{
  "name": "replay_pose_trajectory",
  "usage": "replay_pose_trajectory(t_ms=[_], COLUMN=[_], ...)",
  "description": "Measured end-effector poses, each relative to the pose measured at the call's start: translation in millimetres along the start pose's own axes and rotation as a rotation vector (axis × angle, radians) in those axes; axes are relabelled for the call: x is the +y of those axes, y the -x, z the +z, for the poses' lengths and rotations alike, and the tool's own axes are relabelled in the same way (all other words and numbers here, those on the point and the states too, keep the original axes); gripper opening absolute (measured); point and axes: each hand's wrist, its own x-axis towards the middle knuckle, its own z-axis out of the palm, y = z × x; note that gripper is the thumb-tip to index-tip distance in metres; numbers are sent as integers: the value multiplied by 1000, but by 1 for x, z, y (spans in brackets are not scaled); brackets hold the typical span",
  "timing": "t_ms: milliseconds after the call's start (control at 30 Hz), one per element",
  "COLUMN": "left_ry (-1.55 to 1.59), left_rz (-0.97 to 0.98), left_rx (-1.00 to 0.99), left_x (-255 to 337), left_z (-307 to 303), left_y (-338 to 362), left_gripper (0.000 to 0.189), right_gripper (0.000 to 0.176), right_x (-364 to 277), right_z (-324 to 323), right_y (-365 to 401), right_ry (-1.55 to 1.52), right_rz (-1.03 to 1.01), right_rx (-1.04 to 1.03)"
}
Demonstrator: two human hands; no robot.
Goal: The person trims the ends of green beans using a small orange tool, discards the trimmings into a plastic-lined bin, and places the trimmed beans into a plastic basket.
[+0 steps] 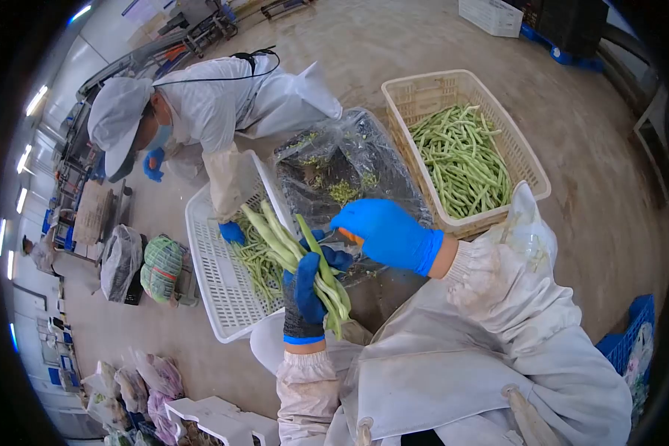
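Note:
My left hand [305, 293], in a dark blue work glove, is closed round a bunch of long flat green beans [286, 241]. The beans stick out above and below the fist. My right hand [398, 234], in a bright blue glove, is just to the right of them. Its fingers are closed on a small orange object [351, 237], mostly hidden, whose kind I cannot make out. Below the bunch, a white crate [234, 327] contains more beans. Behind my right hand, a cream crate [464, 74] holds a large heap of beans.
A co-worker [208, 111] bends over the white crate, one gloved hand inside it. Clear plastic sheeting [349, 149] with green scraps lies between the crates. Bagged produce [160, 372] and a white container [219, 420] stand lower left; a blue crate [632, 331] stands right.

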Motion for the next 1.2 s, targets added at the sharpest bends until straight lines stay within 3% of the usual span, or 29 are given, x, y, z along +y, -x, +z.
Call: replay_pose_trajectory(t_ms=[67, 100, 167, 200, 267, 333, 433, 767, 867, 933, 1000, 1067, 1133, 1167, 1200], left_ry=[118, 200, 374, 375, 400, 401, 359, 446, 221, -23, -54, -13, 25, 62, 57], left_rz=[-29, -34, -36, -36, -13, -26, -49, -101, -201, -306, -316, -280, -290, -305, -304], left_rx=[-58, -25, -2, 2, 35, 34, 20, -25, 14, -8, 14, -88, -44, -5, -2], left_x=[-6, -5, -8, -10, -12, -16, -21, -28, -25, -21, -15, -16, -14, -12, -13], left_z=[-2, 1, 1, 1, 4, 1, 1, -13, -16, -14, -8, -10, -5, -3, -5], left_y=[4, 5, 7, 8, 1, -3, -3, -3, 4, 10, 11, 11, 15, 16, 16], left_gripper=[50, 50, 44, 44, 48, 49, 53, 51, 48, 46, 45, 48, 51, 53, 53], right_gripper=[22, 22, 22, 22, 29, 22, 26, 6, 6, 6, 6, 6, 11, 11, 16], right_x=[6, 15, 35, 38, 39, 12, -17, -13, -8, -2, 2, 7, 13, 17, 22], right_z=[-5, -11, -21, -19, -11, 3, 9, 19, 20, 22, 10, 0, -6, -10, -15], right_y=[0, -3, -3, 5, 19, 29, 33, 29, 32, 34, 31, 27, 24, 22, 19], right_ry=[-120, -121, 136, 133, 373, -209, -163, 201, 173, 169, 175, 175, 234, 230, 109], right_rz=[76, 78, 152, 152, 197, 128, 179, -114, -241, -396, -304, -223, -15, -13, 34], right_rx=[259, 259, 511, 508, 51, 81, -104, -69, -125, -325, -300, -280, -162, -160, 98])
